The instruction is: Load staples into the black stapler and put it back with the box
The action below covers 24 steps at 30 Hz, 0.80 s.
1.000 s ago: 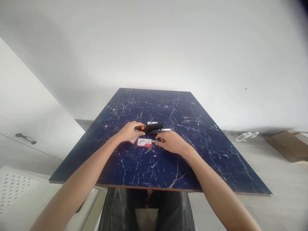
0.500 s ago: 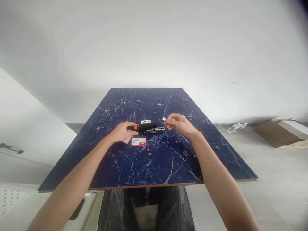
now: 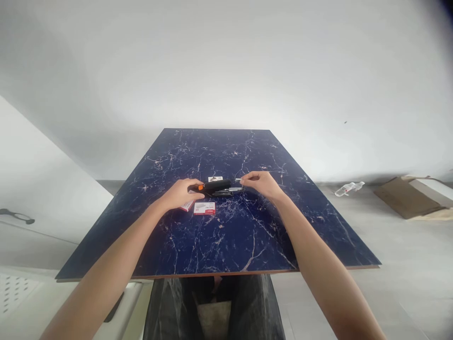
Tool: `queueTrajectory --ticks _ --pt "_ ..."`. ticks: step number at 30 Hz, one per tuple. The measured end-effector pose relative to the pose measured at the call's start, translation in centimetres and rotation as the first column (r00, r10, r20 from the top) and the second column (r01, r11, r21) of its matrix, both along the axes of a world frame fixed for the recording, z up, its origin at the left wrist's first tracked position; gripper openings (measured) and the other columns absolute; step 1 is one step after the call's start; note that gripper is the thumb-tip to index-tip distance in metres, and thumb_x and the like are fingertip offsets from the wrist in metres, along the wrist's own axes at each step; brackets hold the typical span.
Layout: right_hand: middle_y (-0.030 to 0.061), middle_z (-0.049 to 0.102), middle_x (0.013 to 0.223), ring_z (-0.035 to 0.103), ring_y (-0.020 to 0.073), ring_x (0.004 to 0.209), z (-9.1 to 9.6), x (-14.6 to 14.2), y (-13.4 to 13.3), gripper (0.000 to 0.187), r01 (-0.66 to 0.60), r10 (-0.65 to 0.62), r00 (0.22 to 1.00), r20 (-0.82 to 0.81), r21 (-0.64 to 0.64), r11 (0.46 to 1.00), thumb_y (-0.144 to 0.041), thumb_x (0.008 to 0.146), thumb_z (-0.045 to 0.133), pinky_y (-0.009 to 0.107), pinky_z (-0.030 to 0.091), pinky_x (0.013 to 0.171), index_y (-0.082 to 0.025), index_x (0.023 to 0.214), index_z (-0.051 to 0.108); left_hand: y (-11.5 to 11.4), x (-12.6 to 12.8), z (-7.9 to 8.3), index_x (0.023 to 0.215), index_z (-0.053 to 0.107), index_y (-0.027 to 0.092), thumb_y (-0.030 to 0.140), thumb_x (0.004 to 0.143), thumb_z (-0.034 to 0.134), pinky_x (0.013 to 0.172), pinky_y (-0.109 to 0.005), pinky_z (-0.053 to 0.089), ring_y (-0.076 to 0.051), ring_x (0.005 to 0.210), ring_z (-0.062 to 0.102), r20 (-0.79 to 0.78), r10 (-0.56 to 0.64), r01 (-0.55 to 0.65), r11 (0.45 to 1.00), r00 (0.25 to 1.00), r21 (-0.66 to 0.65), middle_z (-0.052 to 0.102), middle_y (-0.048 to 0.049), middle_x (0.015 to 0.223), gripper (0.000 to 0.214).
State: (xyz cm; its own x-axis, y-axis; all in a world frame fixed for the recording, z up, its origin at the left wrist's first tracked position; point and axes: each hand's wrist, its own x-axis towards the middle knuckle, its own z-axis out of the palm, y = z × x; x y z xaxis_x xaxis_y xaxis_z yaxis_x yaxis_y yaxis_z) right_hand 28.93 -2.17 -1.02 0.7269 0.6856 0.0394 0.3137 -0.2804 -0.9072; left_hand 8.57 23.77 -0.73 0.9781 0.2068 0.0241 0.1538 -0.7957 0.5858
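Observation:
A black stapler with an orange patch (image 3: 216,187) lies open on the dark blue marbled table (image 3: 230,236), its metal tray sticking out to the right. My left hand (image 3: 180,193) is closed on the stapler's rear end. My right hand (image 3: 260,182) pinches a small silver strip of staples (image 3: 238,180) just above the tray's front end. A red and white staple box (image 3: 204,208) lies just in front of the stapler, and another red-edged box (image 3: 187,206) shows partly under my left hand.
A small white card or box (image 3: 215,179) lies behind the stapler. On the floor at the right are a plastic bottle (image 3: 348,188) and a cardboard box (image 3: 410,196). A white wall stands behind the table, and a white cabinet with a handle (image 3: 17,216) is at the left.
My right hand left the staple box, rose with a silver strip pinched in its fingers, and now holds it low over the stapler's open tray. The left hand stayed on the stapler.

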Motion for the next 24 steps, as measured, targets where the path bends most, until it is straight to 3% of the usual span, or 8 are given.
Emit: queueTrajectory --ticks 4,7,12,17,24 --pt "0.0034 0.076 0.085 0.071 0.0202 0.077 -0.1 -0.6 0.3 0.02 -0.035 0.041 0.985 0.169 -0.04 0.999 -0.041 0.077 0.075 0.033 0.055 0.074 -0.022 0.084 0.072 -0.1 0.0 0.1 0.121 0.068 0.028 0.052 0.083 0.068 0.089 -0.04 0.051 -0.029 0.108 0.064 0.004 -0.001 0.001 0.999 1.0 0.032 0.068 -0.0077 0.124 0.046" --pt "0.0027 0.076 0.089 0.072 0.02 0.08 0.0 -0.7 0.3 0.017 -0.058 0.066 0.974 0.216 -0.047 0.997 -0.035 0.08 0.071 0.033 0.054 0.078 -0.023 0.092 0.074 -0.2 0.0 0.2 0.122 0.068 0.027 0.051 0.083 0.068 0.089 -0.039 0.051 -0.028 0.107 0.065 0.01 -0.009 0.009 0.999 1.0 0.047 0.068 -0.0082 0.123 0.046" --pt "0.0049 0.077 0.1 0.072 0.0233 0.091 0.3 -0.6 0.2 0.024 -0.006 0.009 0.996 0.089 -0.034 0.999 -0.034 0.077 0.075 0.037 0.055 0.087 -0.024 0.098 0.078 -0.3 -0.1 0.2 0.124 0.067 0.027 0.054 0.083 0.066 0.092 -0.041 0.05 -0.029 0.111 0.063 -0.007 0.002 -0.001 0.998 1.0 0.067 0.067 -0.0089 0.125 0.049" --pt "0.0048 0.073 0.117 0.069 0.0244 0.104 0.5 -0.7 0.1 0.029 -0.094 0.094 0.995 -0.018 -0.008 0.996 -0.039 0.074 0.08 0.039 0.052 0.099 -0.026 0.099 0.08 -0.4 -0.1 0.3 0.125 0.067 0.027 0.055 0.084 0.064 0.092 -0.044 0.05 -0.031 0.112 0.062 -0.018 0.0 0.001 0.998 1.0 0.065 0.067 -0.0097 0.126 0.05" --pt "0.0038 0.076 0.091 0.072 0.0222 0.084 0.4 -1.4 0.5 0.019 -0.075 0.085 0.985 0.153 -0.07 0.995 -0.038 0.077 0.076 0.036 0.056 0.081 -0.024 0.09 0.077 -0.4 -0.1 0.3 0.126 0.066 0.027 0.057 0.085 0.063 0.092 -0.043 0.05 -0.031 0.112 0.062 -0.014 -0.008 0.009 0.997 1.0 0.077 0.067 -0.0103 0.126 0.051"
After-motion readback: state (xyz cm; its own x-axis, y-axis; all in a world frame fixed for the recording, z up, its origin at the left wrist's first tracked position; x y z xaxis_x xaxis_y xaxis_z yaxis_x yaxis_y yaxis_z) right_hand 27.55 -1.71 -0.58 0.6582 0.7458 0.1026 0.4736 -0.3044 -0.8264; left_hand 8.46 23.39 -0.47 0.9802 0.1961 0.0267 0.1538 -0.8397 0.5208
